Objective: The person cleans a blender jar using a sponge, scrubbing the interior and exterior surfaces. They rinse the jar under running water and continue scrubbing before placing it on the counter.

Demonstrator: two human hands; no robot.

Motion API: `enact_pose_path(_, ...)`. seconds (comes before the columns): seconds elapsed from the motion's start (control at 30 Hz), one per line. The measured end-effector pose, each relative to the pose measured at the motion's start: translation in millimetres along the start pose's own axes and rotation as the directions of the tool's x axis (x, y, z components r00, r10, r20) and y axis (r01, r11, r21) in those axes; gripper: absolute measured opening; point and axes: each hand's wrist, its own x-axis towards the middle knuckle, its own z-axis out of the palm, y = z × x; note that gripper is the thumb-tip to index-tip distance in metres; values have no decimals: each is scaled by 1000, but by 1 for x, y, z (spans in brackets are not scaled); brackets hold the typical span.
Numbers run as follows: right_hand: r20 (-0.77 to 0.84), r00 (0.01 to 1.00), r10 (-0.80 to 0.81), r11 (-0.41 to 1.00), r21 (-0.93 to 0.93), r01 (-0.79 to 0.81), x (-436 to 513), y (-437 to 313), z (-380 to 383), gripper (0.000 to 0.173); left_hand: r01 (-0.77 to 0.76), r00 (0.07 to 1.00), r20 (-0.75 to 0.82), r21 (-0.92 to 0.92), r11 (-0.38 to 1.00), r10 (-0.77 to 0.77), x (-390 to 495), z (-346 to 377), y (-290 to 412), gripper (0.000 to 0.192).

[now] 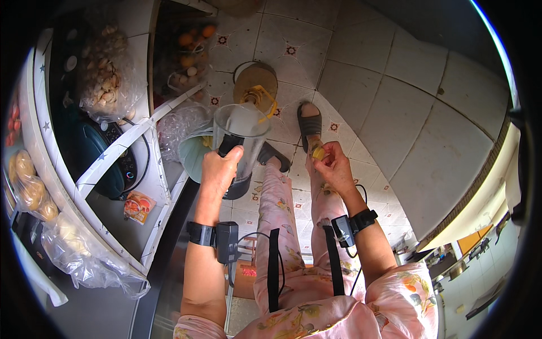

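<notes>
My left hand [221, 167] grips the black handle of a clear blender jug [250, 148] with a dark base. The jug's open rim faces up toward me, and its wall looks hazy. Between the thumb and fingers of my right hand [334, 167] is a small yellow piece [318, 153], too small to name for certain. That hand is to the right of the jug, apart from it, above my leg. Just left of the jug stands a pale green bin [194, 159], partly hidden by it, with something yellow inside.
A yellow-handled container [258, 82] stands on the tiled floor [292, 31] beyond the jug. At left, a shelf rack [114, 154] holds a bag of garlic [106, 84], a dark green appliance [106, 156] and an orange packet [139, 207]. Bagged potatoes [31, 186] lie nearer. A tiled wall [406, 114] rises at right.
</notes>
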Motion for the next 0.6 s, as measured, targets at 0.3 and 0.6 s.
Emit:
enact_pose_path(0.3,-2,1000,3,1000,-3,-3,-1,1,-2,42,16,1000,-6,23,1000,-16,1,-2,4,36)
enact_pose_path(0.6,5,1000,13,1000,3,-13,-2,-1,0,42,13,1000,2,36,999,-13,4,-2,7,36)
